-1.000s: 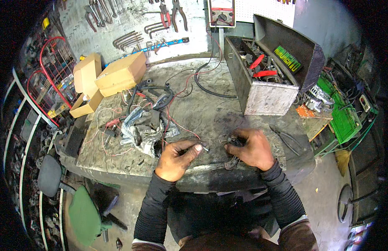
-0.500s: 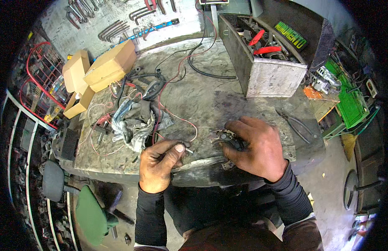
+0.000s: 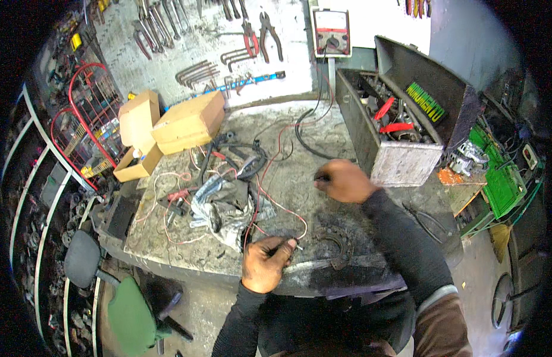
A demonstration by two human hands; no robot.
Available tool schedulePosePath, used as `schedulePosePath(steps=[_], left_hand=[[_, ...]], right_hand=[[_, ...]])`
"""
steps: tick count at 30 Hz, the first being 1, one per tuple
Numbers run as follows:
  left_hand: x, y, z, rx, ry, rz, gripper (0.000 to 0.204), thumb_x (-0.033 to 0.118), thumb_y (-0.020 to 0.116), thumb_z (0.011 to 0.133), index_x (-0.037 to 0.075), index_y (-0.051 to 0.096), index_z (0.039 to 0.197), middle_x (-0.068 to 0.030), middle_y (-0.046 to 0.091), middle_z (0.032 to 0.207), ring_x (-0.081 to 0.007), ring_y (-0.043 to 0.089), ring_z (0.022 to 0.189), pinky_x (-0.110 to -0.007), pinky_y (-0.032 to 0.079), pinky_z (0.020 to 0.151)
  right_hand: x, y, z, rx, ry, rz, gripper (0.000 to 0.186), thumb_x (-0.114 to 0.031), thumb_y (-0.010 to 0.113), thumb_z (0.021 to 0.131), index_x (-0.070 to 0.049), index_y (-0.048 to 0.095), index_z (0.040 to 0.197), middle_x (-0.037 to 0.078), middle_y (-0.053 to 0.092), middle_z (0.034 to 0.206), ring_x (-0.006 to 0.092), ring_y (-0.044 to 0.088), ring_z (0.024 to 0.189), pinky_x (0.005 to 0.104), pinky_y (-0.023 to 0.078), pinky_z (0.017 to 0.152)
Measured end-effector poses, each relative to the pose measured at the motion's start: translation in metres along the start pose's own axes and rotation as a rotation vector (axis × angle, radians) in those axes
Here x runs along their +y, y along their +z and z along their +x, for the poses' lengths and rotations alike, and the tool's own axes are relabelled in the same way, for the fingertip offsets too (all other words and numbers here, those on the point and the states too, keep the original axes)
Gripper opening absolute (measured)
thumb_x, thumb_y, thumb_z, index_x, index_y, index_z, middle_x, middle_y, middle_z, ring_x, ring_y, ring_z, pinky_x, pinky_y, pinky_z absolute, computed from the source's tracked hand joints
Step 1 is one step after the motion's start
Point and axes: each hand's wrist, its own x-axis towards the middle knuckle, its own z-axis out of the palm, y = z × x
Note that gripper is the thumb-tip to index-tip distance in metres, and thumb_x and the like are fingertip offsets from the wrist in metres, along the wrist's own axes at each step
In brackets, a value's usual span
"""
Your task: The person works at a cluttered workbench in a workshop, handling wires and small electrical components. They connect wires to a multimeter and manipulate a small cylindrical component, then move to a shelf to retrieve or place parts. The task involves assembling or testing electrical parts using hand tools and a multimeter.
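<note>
My left hand [image 3: 264, 266] is closed in a pinch near the front edge of the bench. A small pale tip [image 3: 299, 248] pokes out past its thumb, and a thin pinkish wire [image 3: 297, 218] loops down to the fingers. What else is in that hand is hidden. Farther forward and to the right, my right hand [image 3: 346, 181] hovers over the bench with its fingers curled in. Something dark shows at its fingertips, too unclear to name. A dark curved metal part [image 3: 341, 250] lies on the bench between the two hands, touched by neither.
Left of centre lie a crumpled rag [image 3: 219, 211] and tangled wires. Cardboard boxes [image 3: 187, 125] stand behind. A metal toolbox [image 3: 407, 163] is at the back right, with pliers [image 3: 425, 223] lying before it. An analog multimeter [image 3: 331, 35] hangs at the back.
My right hand has let go of the dark curved metal part and moved forward over the bench. My left hand keeps its pinch. The view has shifted, showing more of the back wall.
</note>
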Motion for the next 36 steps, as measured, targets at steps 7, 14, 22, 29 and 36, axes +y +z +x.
schedulePosePath(steps=[7,14,22,29,36], left_hand=[[0.003,0.006,0.002,0.058,0.038,0.007,0.029,0.021,0.071,0.095,-0.002,0.071,0.078,-0.0006,0.061,0.065,-0.0085,0.054,0.060,-0.028,0.042,0.056],[-0.008,0.002,-0.007,0.121,0.047,0.000,0.032,0.018,0.071,0.093,-0.005,0.062,0.072,-0.0060,0.048,0.057,-0.0127,0.044,0.055,-0.033,0.037,0.053],[-0.006,0.011,-0.003,0.097,0.162,0.015,0.027,0.017,0.071,0.093,-0.004,0.065,0.076,-0.0050,0.053,0.061,-0.0116,0.046,0.056,-0.032,0.038,0.053],[0.011,0.011,-0.006,0.053,0.008,-0.033,0.025,0.018,0.071,0.094,-0.005,0.072,0.084,-0.0012,0.061,0.065,-0.0093,0.054,0.058,-0.028,0.042,0.055],[0.006,0.013,-0.005,0.081,0.006,-0.045,0.023,0.017,0.070,0.094,-0.004,0.072,0.083,-0.0004,0.059,0.064,-0.0080,0.052,0.058,-0.027,0.040,0.055]], right_hand=[[0.016,0.059,0.106,0.031,0.014,-0.265,0.024,-0.008,0.064,0.079,-0.004,0.071,0.102,0.021,0.060,0.115,0.0431,0.062,0.106,0.0507,0.052,0.090],[-0.021,0.024,0.068,-0.037,0.009,-0.201,0.017,-0.011,0.060,0.088,0.000,0.066,0.099,0.022,0.064,0.109,0.0416,0.064,0.104,0.0522,0.052,0.087],[-0.012,-0.043,-0.070,-0.197,0.282,0.491,0.027,-0.024,0.072,0.092,0.000,0.072,0.104,0.017,0.073,0.095,0.0272,0.069,0.091,0.0389,0.054,0.084],[-0.012,-0.031,-0.086,-0.007,0.137,0.387,0.024,-0.021,0.073,0.091,-0.001,0.073,0.105,0.018,0.073,0.103,0.0353,0.070,0.096,0.0432,0.053,0.088],[-0.010,-0.023,-0.086,0.082,-0.085,0.340,0.020,-0.013,0.073,0.087,0.000,0.071,0.102,0.018,0.072,0.099,0.0369,0.069,0.093,0.0445,0.053,0.086]])
